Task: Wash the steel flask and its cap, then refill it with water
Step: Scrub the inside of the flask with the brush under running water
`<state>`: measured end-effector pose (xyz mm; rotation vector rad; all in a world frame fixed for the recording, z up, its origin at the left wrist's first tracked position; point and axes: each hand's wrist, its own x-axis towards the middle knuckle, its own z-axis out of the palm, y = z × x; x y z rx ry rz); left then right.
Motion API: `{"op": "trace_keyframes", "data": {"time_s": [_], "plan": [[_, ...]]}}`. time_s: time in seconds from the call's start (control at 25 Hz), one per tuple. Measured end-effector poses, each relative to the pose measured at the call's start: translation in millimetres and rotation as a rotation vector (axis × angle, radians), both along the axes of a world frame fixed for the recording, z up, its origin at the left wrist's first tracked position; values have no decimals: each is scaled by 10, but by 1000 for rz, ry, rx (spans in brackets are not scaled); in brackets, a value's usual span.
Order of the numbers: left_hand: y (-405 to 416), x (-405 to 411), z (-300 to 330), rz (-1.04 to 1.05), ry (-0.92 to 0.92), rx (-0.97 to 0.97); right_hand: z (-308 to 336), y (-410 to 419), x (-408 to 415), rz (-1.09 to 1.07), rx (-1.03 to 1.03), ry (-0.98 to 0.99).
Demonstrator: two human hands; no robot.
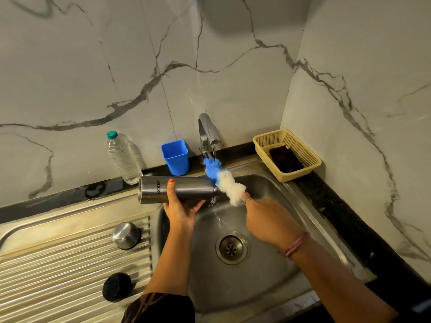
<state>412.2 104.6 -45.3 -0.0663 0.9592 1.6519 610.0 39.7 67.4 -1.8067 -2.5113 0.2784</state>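
Head view is showing the steel flask (179, 189) lying sideways over the sink (268, 271), the left hand (180, 212) grasping its middle. Right hand (268, 220) is gripping the bottle brush (224, 181), rinsing it under the running tap (206, 134). Steel cap (126, 235) and black stopper (117, 286) are waiting on the near-left drainboard (58, 264). Washing seems underway; next, the bristles probably need steering into the flask's mouth.

Over the sink (268, 271), the left hand (180, 213) grips the steel flask (184, 188) lying on its side, mouth toward the tap (206, 134). The right hand (265, 220) holds a blue-and-white bottle brush (224, 180) under the running water, just beside the flask's mouth. On the ribbed drainboard (58, 264) sit a steel cap (126, 235) and a black lid (117, 286), apart. Behind stand a plastic water bottle (122, 158), a blue cup (175, 157) and a beige basket (303, 155)
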Motion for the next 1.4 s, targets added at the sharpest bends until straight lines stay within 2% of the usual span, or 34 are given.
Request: {"op": "trace_keyframes", "data": {"time_s": [0.16,0.28,0.8,0.96,1.24,1.4], "plan": [[43,19,-25,11,12,-19,47,-2,79,-21,-47,61],[88,12,-34,52,-69,-16,149,-147,179,-16,13,100],[41,112,70,0,-33,-78,98,-129,136,-34,14,49],[31,153,88,-6,-39,-89,19,-93,57,-17,-47,97],[50,132,57,-1,-26,-71,158,-104,152,70,22,16],[74,128,73,-9,-27,-83,90,-59,109,77,-55,34]]}}
